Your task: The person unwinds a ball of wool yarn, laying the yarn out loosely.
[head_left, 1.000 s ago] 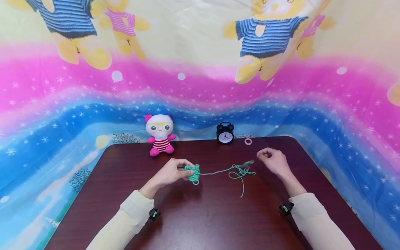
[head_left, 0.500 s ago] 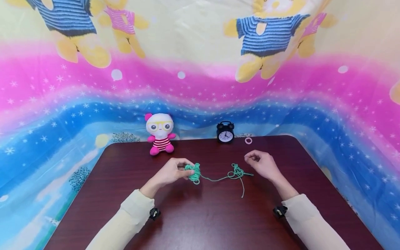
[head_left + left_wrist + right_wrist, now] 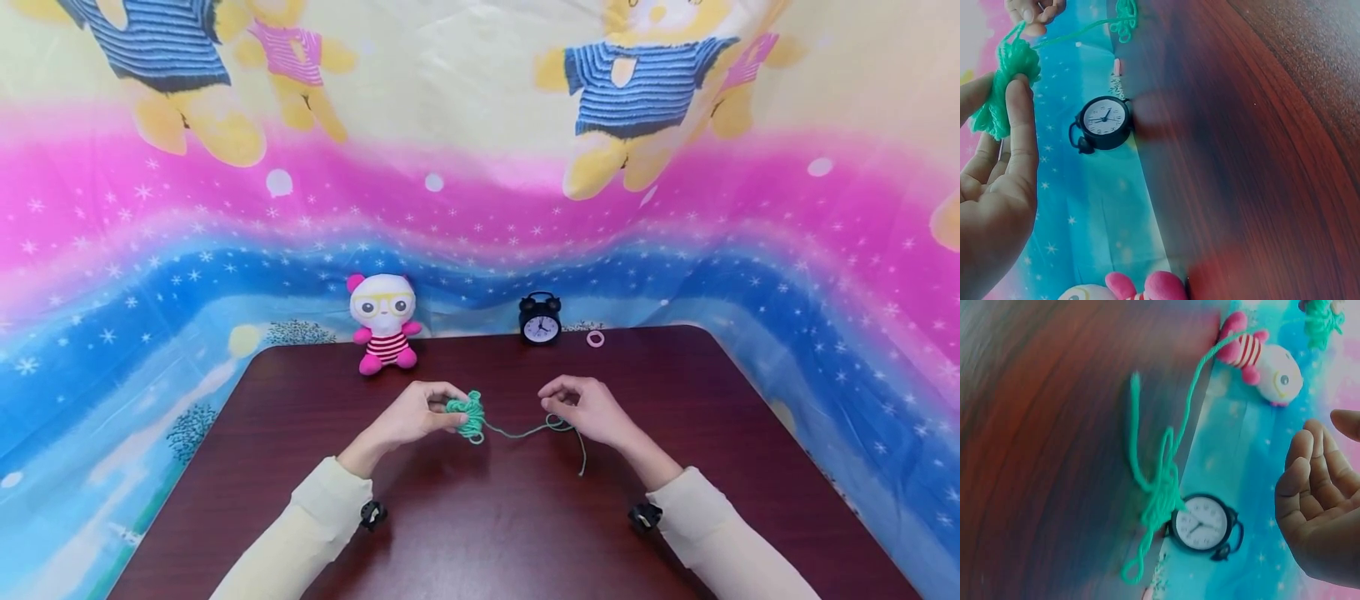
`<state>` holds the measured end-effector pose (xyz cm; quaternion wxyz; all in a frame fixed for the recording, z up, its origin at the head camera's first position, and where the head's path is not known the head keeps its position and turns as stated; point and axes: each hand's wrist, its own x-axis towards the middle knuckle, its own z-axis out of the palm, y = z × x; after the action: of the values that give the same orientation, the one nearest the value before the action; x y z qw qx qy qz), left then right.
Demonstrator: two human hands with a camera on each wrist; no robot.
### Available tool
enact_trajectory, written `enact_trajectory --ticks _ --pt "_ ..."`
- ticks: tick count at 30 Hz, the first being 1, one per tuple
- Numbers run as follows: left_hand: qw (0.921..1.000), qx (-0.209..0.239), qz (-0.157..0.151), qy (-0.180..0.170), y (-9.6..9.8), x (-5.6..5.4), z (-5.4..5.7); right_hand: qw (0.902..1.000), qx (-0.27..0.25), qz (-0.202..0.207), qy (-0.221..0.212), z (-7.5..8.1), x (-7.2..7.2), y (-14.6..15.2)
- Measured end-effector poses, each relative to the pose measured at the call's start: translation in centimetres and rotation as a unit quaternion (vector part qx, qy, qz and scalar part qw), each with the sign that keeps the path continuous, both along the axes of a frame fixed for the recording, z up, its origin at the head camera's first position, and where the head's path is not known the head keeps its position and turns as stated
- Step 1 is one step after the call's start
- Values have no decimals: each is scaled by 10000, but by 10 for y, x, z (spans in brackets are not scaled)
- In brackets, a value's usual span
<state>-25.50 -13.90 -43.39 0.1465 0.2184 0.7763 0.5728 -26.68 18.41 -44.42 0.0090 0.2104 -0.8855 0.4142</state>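
Observation:
Pinched between the thumb and fingers of my left hand (image 3: pixel 411 412) is a bundle of green yarn (image 3: pixel 470 418), held above the table. From it one strand (image 3: pixel 517 435) sags rightward to a loose tangle of yarn (image 3: pixel 1163 494), seen whole in the right wrist view. My right hand (image 3: pixel 585 408) hovers over that tangle and partly covers it in the head view. Its fingers (image 3: pixel 1300 450) bend loosely, the thumb stands apart from them, and nothing shows between them. A short tail of yarn (image 3: pixel 582 458) lies toward the table's front.
Along the back of the dark brown table (image 3: pixel 480 533) sit a plush panda (image 3: pixel 384 325) in a striped outfit, a black alarm clock (image 3: pixel 540 323) and a small pink ring (image 3: pixel 596 339). A printed cloth (image 3: pixel 465 250) hangs behind and at both sides.
My right hand has moved left, from beyond the tangle to over it. The strand, nearly straight earlier, now sags, and the tangle's raised end has dropped. My left hand has barely moved.

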Motion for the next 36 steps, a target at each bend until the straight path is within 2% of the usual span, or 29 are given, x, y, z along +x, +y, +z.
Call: enact_trajectory --ticks 12,21,31,36 --pt "9999 44 38 -88 2 0 0 9976 -52 692 68 -9 6 -26" --pt "10000 71 3 -25 4 1 -1 9936 26 1128 102 -13 10 -38" --pt "9999 90 -105 -2 5 2 1 9917 166 1275 83 -18 10 -48" --pt "9999 89 -136 -15 5 2 1 9924 227 1203 93 -18 12 -51"
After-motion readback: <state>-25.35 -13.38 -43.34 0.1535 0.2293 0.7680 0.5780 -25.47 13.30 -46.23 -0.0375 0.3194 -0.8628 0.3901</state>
